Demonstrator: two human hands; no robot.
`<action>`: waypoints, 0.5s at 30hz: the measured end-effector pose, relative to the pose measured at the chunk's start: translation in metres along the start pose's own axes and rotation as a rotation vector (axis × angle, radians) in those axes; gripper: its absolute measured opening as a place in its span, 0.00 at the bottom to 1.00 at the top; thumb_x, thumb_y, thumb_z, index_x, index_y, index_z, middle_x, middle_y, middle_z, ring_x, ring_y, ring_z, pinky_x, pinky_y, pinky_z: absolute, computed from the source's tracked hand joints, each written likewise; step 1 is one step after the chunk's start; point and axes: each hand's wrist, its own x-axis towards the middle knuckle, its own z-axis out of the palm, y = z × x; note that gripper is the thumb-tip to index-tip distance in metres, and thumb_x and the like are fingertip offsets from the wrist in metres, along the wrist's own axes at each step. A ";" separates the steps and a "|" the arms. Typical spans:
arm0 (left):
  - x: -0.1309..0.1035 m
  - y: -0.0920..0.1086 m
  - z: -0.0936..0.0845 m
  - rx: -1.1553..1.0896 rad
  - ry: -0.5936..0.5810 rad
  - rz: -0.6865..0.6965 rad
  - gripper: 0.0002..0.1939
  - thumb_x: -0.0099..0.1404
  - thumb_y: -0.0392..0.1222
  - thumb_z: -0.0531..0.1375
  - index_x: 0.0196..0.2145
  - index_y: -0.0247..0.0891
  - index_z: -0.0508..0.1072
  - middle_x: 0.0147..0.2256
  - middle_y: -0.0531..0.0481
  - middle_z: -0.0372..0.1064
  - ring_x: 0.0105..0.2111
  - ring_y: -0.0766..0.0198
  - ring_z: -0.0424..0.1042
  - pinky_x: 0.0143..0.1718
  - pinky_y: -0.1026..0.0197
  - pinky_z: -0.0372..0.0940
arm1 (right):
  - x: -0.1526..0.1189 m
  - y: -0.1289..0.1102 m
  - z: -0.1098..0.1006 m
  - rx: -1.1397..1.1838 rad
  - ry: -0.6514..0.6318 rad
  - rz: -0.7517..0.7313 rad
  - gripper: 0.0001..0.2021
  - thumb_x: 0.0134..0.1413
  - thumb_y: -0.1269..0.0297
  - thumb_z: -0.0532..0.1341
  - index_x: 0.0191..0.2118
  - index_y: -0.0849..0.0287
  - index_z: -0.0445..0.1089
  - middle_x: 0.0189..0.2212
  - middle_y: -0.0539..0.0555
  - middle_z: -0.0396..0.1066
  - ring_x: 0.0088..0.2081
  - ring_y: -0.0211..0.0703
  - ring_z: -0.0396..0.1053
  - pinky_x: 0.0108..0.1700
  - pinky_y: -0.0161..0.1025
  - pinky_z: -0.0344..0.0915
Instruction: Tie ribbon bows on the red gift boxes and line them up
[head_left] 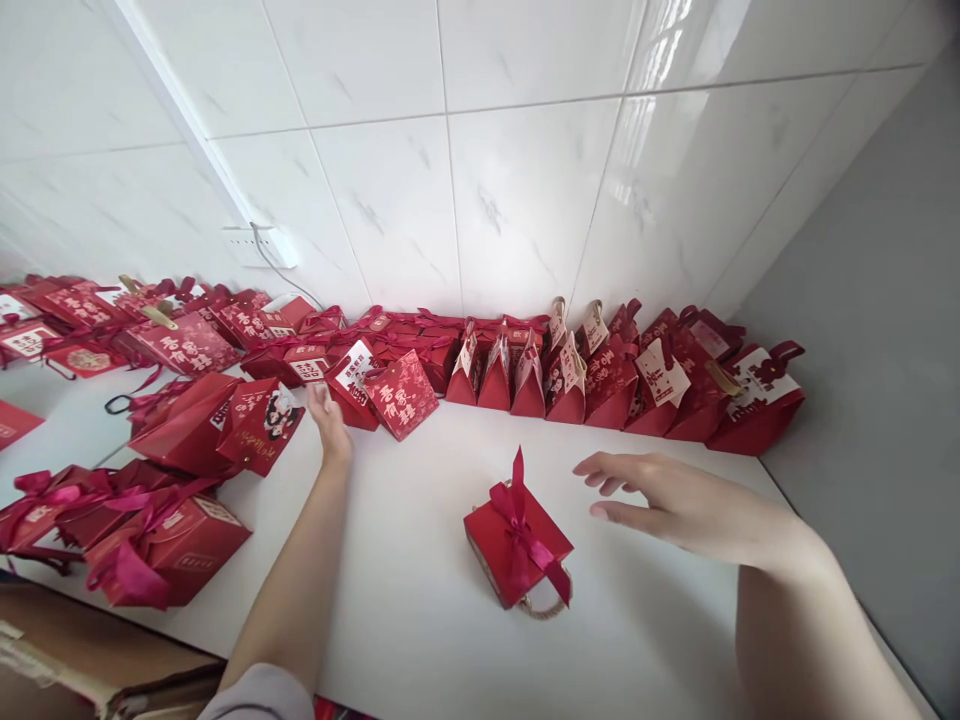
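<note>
A small red box with a magenta ribbon bow and a rope handle lies on the white table, nearer the front. To its right my right hand hovers with fingers apart, holding nothing and not touching the box. My left hand reaches toward the back row, close beside a red-and-white box; its fingers look stretched out, and whether they touch the box is hard to tell. Leaning by that box is a red patterned box with white characters.
Triangular red boxes stand in a row along the tiled wall. Many ribboned red boxes crowd the left side. An open cardboard box is at the lower left; a grey panel borders the right.
</note>
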 end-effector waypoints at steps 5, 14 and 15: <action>-0.023 0.048 0.004 0.536 0.012 0.354 0.39 0.57 0.57 0.65 0.62 0.40 0.63 0.71 0.43 0.28 0.70 0.41 0.28 0.69 0.41 0.33 | 0.003 -0.010 0.004 0.040 -0.018 -0.009 0.25 0.61 0.42 0.53 0.57 0.48 0.67 0.52 0.56 0.72 0.51 0.53 0.71 0.50 0.46 0.68; -0.011 0.052 0.027 0.471 0.132 0.307 0.24 0.68 0.52 0.55 0.50 0.29 0.72 0.69 0.35 0.30 0.69 0.46 0.42 0.69 0.50 0.44 | 0.005 -0.011 0.030 0.004 -0.050 -0.025 0.27 0.63 0.47 0.53 0.63 0.50 0.61 0.59 0.56 0.67 0.55 0.56 0.69 0.53 0.50 0.68; -0.008 0.048 0.025 0.466 0.146 0.297 0.24 0.68 0.52 0.54 0.50 0.29 0.71 0.69 0.34 0.32 0.69 0.47 0.43 0.69 0.51 0.44 | 0.000 -0.013 0.029 -0.006 -0.024 -0.028 0.26 0.63 0.47 0.53 0.62 0.50 0.62 0.59 0.55 0.67 0.55 0.56 0.69 0.53 0.50 0.68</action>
